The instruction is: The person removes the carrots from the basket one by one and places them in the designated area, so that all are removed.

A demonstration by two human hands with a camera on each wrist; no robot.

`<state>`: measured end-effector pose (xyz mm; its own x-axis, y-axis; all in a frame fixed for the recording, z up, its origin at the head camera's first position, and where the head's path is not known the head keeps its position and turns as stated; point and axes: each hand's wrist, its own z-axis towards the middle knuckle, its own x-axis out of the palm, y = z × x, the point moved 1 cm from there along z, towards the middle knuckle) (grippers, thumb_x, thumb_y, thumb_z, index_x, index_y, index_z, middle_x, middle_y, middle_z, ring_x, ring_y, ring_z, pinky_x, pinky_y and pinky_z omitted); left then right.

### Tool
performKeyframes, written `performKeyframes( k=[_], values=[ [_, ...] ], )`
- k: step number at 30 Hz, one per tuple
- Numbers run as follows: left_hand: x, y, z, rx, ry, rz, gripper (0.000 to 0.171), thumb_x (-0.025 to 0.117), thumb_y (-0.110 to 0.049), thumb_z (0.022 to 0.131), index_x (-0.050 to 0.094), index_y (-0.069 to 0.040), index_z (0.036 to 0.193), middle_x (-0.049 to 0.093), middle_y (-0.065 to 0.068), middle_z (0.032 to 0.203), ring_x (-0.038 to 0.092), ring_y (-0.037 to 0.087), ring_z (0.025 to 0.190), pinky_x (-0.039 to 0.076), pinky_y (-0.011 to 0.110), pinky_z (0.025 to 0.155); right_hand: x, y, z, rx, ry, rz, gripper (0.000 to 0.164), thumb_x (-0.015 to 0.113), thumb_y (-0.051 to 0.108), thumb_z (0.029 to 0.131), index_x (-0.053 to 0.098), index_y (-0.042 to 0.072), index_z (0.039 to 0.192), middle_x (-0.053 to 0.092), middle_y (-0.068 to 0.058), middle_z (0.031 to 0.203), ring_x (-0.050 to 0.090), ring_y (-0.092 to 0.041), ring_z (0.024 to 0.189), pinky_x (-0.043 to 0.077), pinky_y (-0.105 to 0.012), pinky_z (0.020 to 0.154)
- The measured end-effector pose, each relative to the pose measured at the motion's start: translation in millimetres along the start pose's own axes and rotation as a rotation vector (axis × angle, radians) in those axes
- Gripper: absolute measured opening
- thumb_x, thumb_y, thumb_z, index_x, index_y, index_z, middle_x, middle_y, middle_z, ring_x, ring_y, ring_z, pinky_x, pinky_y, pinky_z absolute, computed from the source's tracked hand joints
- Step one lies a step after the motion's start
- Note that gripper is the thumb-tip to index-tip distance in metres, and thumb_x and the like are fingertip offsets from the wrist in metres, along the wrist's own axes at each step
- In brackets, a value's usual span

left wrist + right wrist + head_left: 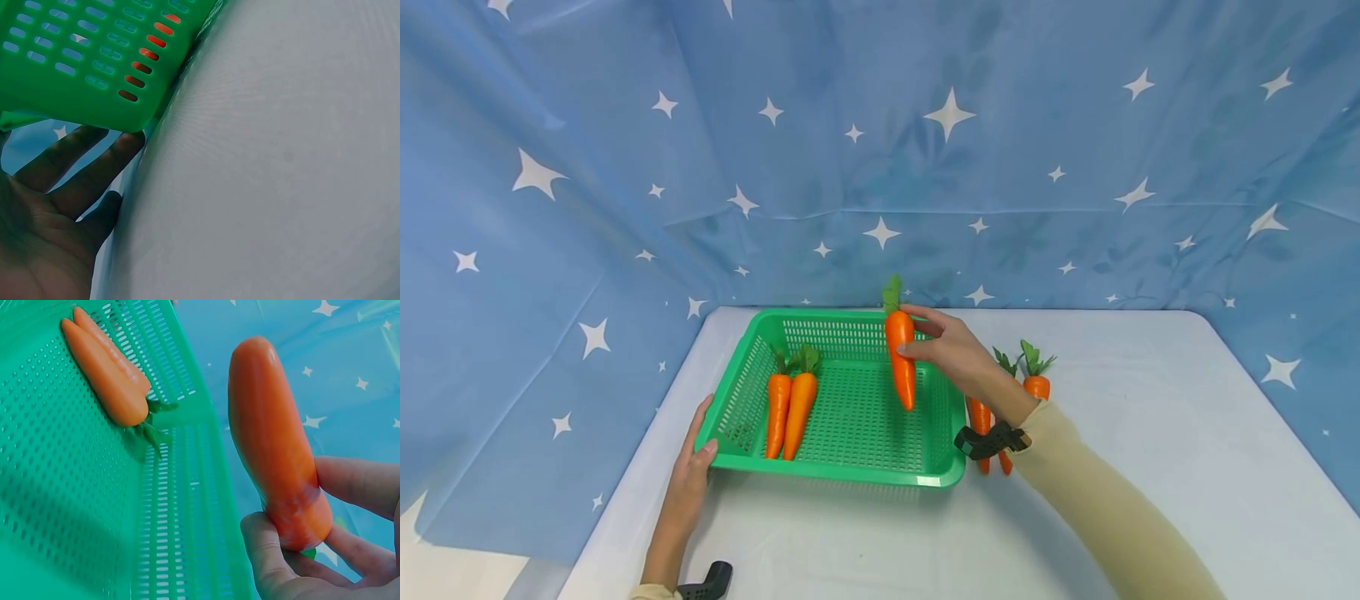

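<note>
A green plastic basket (820, 477) stands on the white table, with two orange carrots (801, 412) with green tops lying in its left part. My left hand (687, 483) holds the basket's left front corner, its thumb at the rim and its fingers along the outside. In the left wrist view, that hand's fingers (94, 175) reach up to the basket wall. Over the basket's right side, my right hand (951, 346) pinches another carrot (901, 358) between thumb and fingers. This carrot is raised, leafy top up and tip down. In the right wrist view, its leaves are mostly hidden by the fingers.
More carrots (1037, 387) lie on the table just right of the basket, partly hidden by my right forearm and wrist strap. A blue curtain (820, 167) with white stars hangs behind the table (1150, 417) and at both sides.
</note>
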<state>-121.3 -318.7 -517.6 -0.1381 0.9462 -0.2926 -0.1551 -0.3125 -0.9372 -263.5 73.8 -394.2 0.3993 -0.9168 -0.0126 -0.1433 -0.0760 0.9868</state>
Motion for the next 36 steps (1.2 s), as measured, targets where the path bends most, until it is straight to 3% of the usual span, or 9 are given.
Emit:
performKeyframes(
  k=[6, 14, 20, 24, 36],
  values=[
    [0.1, 0.0, 0.9, 0.000, -0.003, 0.001, 0.062, 0.036, -0.025, 0.114, 0.020, -0.023, 0.174, 0.013, 0.004, 0.179, 0.016, 0.024, 0.160, 0.018, 0.034, 0.121, -14, -3, -9, 0.021, -0.027, -0.017, 0.073, 0.073, 0.007, 0.099, 0.047, 0.022, 0.164, 0.038, -0.014, 0.167, 0.054, -0.036, 0.138, 0.037, -0.058, 0.118],
    [0.2, 1.8, 2.5, -0.034, -0.012, 0.016, 0.062, 0.036, -0.026, 0.114, 0.021, -0.026, 0.174, 0.013, 0.001, 0.179, 0.014, 0.023, 0.161, 0.014, 0.049, 0.124, -26, -9, -16, 0.001, -0.041, 0.012, 0.072, 0.073, 0.005, 0.099, 0.046, 0.020, 0.164, 0.036, -0.015, 0.168, 0.055, -0.035, 0.138, 0.045, -0.052, 0.112],
    [0.6, 3.5, 2.1, -0.037, -0.013, 0.020, 0.062, 0.036, -0.026, 0.114, 0.021, -0.024, 0.174, 0.014, 0.000, 0.179, 0.013, 0.025, 0.161, 0.014, 0.047, 0.124, -38, -14, -25, -0.006, -0.036, 0.029, 0.072, 0.070, 0.005, 0.101, 0.043, 0.018, 0.166, 0.031, -0.015, 0.171, 0.048, -0.036, 0.145, 0.042, -0.053, 0.115],
    [0.0, 2.8, 2.0, -0.026, -0.020, 0.025, 0.062, 0.036, -0.026, 0.114, 0.021, -0.022, 0.174, 0.013, 0.001, 0.179, 0.012, 0.026, 0.161, 0.012, 0.047, 0.125, -47, -17, -32, 0.010, -0.052, 0.029, 0.073, 0.070, 0.007, 0.102, 0.040, 0.018, 0.167, 0.031, -0.015, 0.171, 0.051, -0.038, 0.143, 0.040, -0.055, 0.116],
    [1.4, 0.4, 1.2, 0.001, -0.032, 0.033, 0.062, 0.037, -0.026, 0.113, 0.022, -0.021, 0.173, 0.015, 0.005, 0.178, 0.013, 0.017, 0.160, 0.011, 0.048, 0.124, -70, -26, -51, 0.005, -0.112, 0.020, 0.075, 0.068, 0.009, 0.102, 0.034, 0.013, 0.169, 0.031, -0.020, 0.171, 0.042, -0.044, 0.148, 0.036, -0.059, 0.118]
  ],
)
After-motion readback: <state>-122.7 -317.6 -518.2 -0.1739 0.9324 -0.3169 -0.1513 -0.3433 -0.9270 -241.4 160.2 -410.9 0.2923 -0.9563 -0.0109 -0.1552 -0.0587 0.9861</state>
